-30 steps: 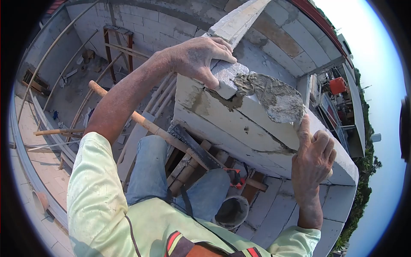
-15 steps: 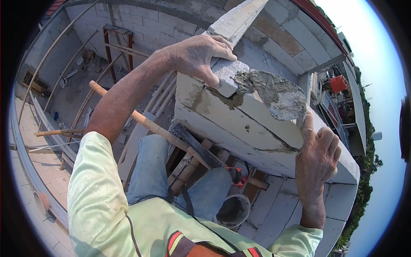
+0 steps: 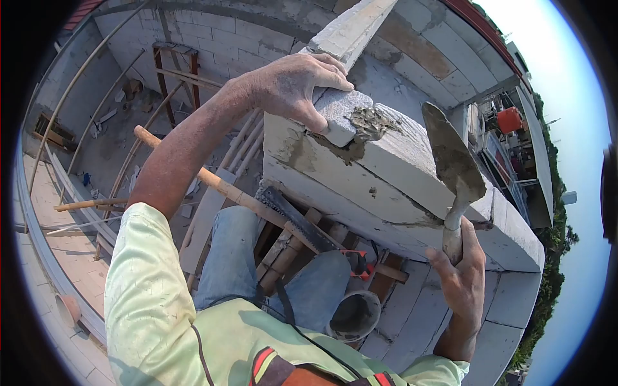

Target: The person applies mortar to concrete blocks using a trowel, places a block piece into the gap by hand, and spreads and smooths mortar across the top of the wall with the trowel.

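Note:
My left hand (image 3: pixel 299 87) grips a small white block piece (image 3: pixel 344 110) on top of the block wall, thumb on the near face and fingers over the far side. Wet grey mortar (image 3: pixel 372 123) clings to the right end of that piece, in the joint beside a longer block (image 3: pixel 412 167). In my right hand (image 3: pixel 460 270) is a trowel (image 3: pixel 450 151), held by its handle, its blade pointing up and away, smeared with mortar. The blade hangs right of the mortar, apart from it.
A bucket (image 3: pixel 355 315) stands below the wall near my knees. A handsaw (image 3: pixel 302 222) lies by a bamboo pole (image 3: pixel 222 186). An orange-red tool (image 3: pixel 360 265) rests near the bucket. Bamboo scaffolding and rubble are at the left. A red container (image 3: pixel 509 120) sits far right.
The trowel has pulled away from the joint to the right and turned, leaving mortar on the small block piece. My right hand has lowered. The left hand keeps its hold.

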Available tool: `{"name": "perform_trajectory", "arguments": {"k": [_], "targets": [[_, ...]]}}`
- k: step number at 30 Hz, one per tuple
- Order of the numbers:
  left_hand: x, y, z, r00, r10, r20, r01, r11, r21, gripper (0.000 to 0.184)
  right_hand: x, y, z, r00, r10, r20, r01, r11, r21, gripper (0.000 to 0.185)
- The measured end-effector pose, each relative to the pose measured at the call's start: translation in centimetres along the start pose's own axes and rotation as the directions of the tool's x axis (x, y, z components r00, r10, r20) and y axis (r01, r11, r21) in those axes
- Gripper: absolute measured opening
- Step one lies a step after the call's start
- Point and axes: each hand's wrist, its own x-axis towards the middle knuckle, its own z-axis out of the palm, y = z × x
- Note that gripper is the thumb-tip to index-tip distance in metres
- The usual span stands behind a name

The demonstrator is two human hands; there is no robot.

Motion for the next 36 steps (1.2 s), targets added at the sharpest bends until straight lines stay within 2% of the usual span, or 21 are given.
{"name": "perform_trajectory", "arguments": {"k": [1, 2, 3, 5, 6, 7, 10, 14, 15, 17, 21, 22, 24, 25, 27, 28, 29, 31, 33, 35, 36], "targets": [[0.0, 0.1, 0.0, 1.0, 0.004, 0.008, -0.004, 1.0, -0.003, 0.077, -0.2, -0.5, -0.3, 0.984, 0.109, 0.141, -0.137, 0.969, 0.207, 0.059], [0.0, 0.2, 0.0, 1.0, 0.0, 0.001, 0.0, 1.0, 0.015, 0.077, -0.3, -0.9, -0.4, 0.938, 0.183, 0.295, -0.291, 0.876, 0.383, 0.063], [0.0, 0.1, -0.1, 1.0, -0.004, -0.004, 0.004, 0.999, 0.033, 0.076, -0.4, -1.4, -0.2, 0.936, 0.192, 0.293, -0.3, 0.872, 0.387, 0.063], [-0.1, -0.3, 0.1, 0.999, 0.033, -0.001, -0.033, 0.998, 0.05, 0.076, -0.8, -2.7, 0.5, 0.89, 0.224, 0.398, -0.446, 0.61, 0.655, 0.066], [0.0, -0.4, 0.1, 0.998, 0.064, -0.012, -0.063, 0.995, 0.073, 0.075, -0.8, -3.3, 0.5, 0.858, 0.24, 0.455, -0.509, 0.527, 0.681, 0.068], [0.0, -0.3, 0.2, 0.998, 0.068, 0.002, -0.068, 0.996, 0.059, 0.075, -0.7, -3.9, 0.6, 0.85, 0.256, 0.46, -0.522, 0.517, 0.678, 0.068], [-0.1, -0.2, 0.1, 1.0, 0.01, -0.001, -0.01, 0.999, 0.036, 0.075, -0.2, -5.9, 0.4, 0.761, 0.296, 0.578, -0.649, 0.345, 0.678, 0.066], [0.1, 0.4, -0.5, 0.996, -0.055, 0.071, 0.051, 0.997, 0.052, 0.073, 0.6, -8.7, -0.3, 0.656, 0.317, 0.685, -0.748, 0.147, 0.648, 0.063], [0.2, 0.6, -0.7, 0.994, -0.055, 0.098, 0.051, 0.998, 0.041, 0.073, 0.9, -9.6, -0.2, 0.641, 0.325, 0.696, -0.758, 0.121, 0.641, 0.063], [0.2, 0.6, -0.6, 0.997, -0.009, 0.071, 0.005, 0.999, 0.052, 0.07, 1.6, -11.3, 0.4, 0.612, 0.328, 0.72, -0.757, -0.02, 0.653, 0.062], [0.5, 0.7, -1.0, 0.995, 0.001, 0.1, -0.002, 1.0, 0.015, 0.071, 2.5, -14.0, 3.4, 0.608, 0.36, 0.707, -0.747, -0.042, 0.664, 0.056], [0.7, 0.7, -1.2, 0.994, 0.019, 0.11, -0.019, 1.0, 0.002, 0.077, 2.9, -14.7, 3.9, 0.6, 0.367, 0.711, -0.748, -0.057, 0.661, 0.056], [0.8, 1.1, -1.4, 0.994, -0.025, 0.109, 0.029, 0.999, -0.04, 0.08, 3.8, -15.7, 4.9, 0.588, 0.418, 0.693, -0.776, 0.049, 0.629, 0.047], [0.8, 1.2, -1.4, 0.993, -0.07, 0.096, 0.077, 0.995, -0.07, 0.083, 4.0, -15.9, 5.7, 0.576, 0.422, 0.7, -0.782, 0.036, 0.622, 0.047], [0.8, 1.2, -1.4, 0.993, -0.068, 0.091, 0.075, 0.994, -0.079, 0.088, 4.4, -16.3, 6.7, 0.685, 0.456, 0.568, -0.722, 0.323, 0.612, 0.04], [0.8, 1.1, -1.4, 0.995, -0.064, 0.07, 0.07, 0.994, -0.082, 0.093, 4.9, -16.5, 6.4, 0.631, 0.466, 0.62, -0.768, 0.261, 0.585, 0.035], [0.8, 1.2, -1.4, 0.995, -0.06, 0.084, 0.068, 0.993, -0.092, 0.093, 5.1, -16.6, 6.0, 0.62, 0.475, 0.624, -0.775, 0.247, 0.582, 0.035], [0.9, 1.2, -1.6, 0.991, -0.08, 0.103, 0.087, 0.994, -0.065, 0.087, 5.4, -16.2, 4.8, 0.592, 0.479, 0.648, -0.797, 0.228, 0.559, 0.034], [1.0, 1.2, -1.5, 0.993, -0.064, 0.097, 0.071, 0.995, -0.07, 0.087, 4.8, -15.3, 4.1, 0.612, 0.489, 0.621, -0.783, 0.266, 0.562, 0.034], [1.0, 1.1, -1.5, 0.994, -0.059, 0.088, 0.066, 0.995, -0.074, 0.086, 5.0, -14.7, 2.0, 0.547, 0.513, 0.662, -0.832, 0.244, 0.498, 0.034], [1.1, 1.1, -1.6, 0.992, -0.07, 0.102, 0.078, 0.994, -0.077, 0.086, 4.7, -14.1, 1.7, 0.574, 0.507, 0.644, -0.813, 0.254, 0.524, 0.034]]}}
